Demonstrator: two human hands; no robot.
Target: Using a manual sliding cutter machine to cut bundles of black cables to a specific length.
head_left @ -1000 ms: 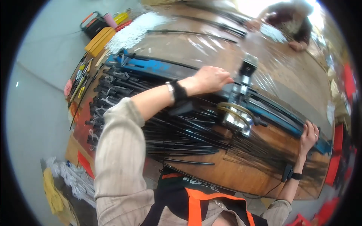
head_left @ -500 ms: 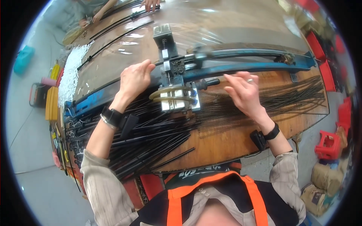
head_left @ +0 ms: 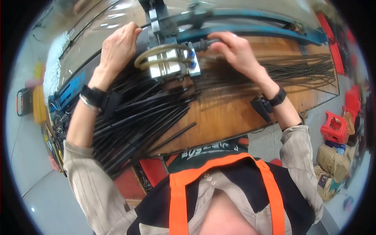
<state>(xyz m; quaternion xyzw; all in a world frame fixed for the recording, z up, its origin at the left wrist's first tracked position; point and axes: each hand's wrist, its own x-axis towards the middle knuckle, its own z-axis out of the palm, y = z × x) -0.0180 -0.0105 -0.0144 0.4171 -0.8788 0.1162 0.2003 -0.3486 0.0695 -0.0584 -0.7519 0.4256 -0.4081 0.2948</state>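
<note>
In the head view, the black handle is seen at the right side of the metal clamping device, above the tabletop. Its long axis is laid from left to right, with a slight rise, and its free end is pointed to the right. This end is taken between the thumb and the fingers of the right hand; the right grip is nearly closed around it. The handle is dark, short and rounded, somewhat blurred. The device is made of bright silvery blocks, with blue fittings and yellowish hoses curved over it; its long axis is directed away from the body. By the left hand, curled fingers are kept just beside the device; how tightly this grip is closed, and whether anything is held, cannot be told. Below, black rods are piled slantwise; thin dark springs are spread toward the right. A blue rail is placed behind.
</note>
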